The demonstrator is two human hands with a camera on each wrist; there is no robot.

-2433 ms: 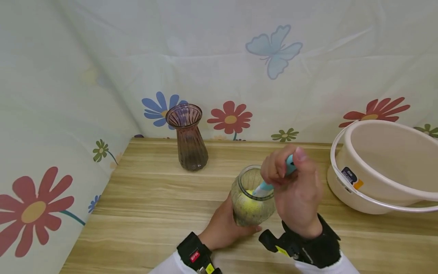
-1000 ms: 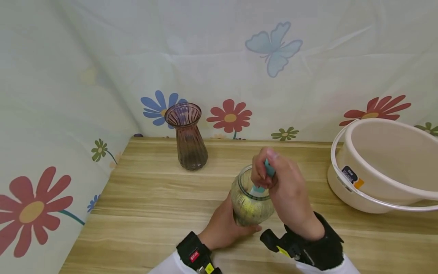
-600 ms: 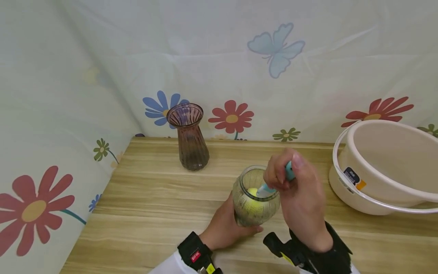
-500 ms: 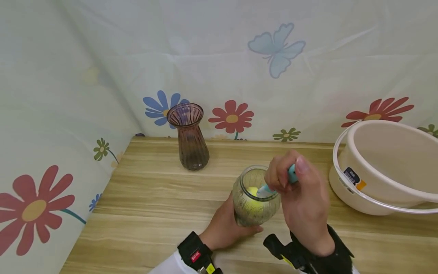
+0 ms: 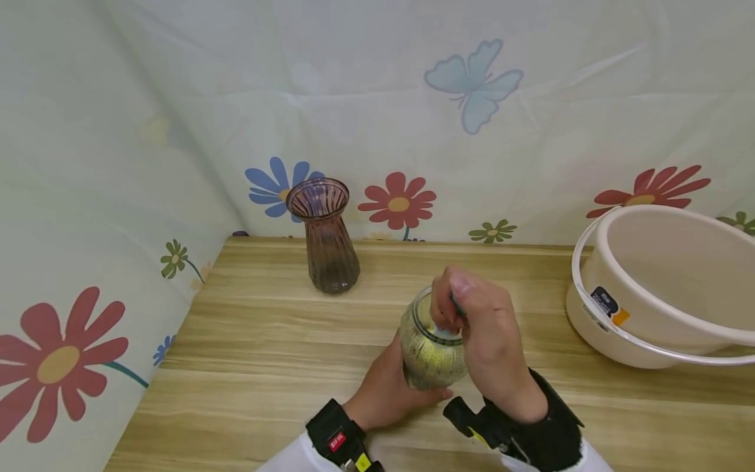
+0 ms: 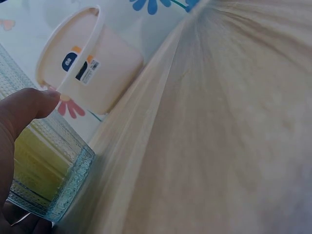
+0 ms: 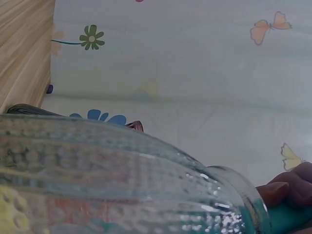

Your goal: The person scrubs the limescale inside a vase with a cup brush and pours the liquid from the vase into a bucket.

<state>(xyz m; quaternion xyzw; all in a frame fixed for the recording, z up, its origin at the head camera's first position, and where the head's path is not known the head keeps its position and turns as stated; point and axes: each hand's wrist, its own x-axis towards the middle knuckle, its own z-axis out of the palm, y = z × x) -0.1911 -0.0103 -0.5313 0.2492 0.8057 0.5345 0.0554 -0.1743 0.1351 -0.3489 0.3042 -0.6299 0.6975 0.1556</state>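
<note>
Grips glass jar [image 5: 430, 359] in left hand [image 5: 392, 388] and teal handle [image 7: 288, 217] in right hand [image 5: 486, 331], away from far edge of desk [image 5: 259, 347], seemingly scrubbing inside, probably next needing firm hold.

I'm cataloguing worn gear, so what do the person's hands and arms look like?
The left hand and right hand are ungloved. White sleeves end at black wrist straps. The left one carries a red label with pale lettering and a yellow mark; the right one has a stubby black attachment with a yellow patch.

Head view down from above, close sideways wrist views, jar [image 5: 432, 359] in all
</note>
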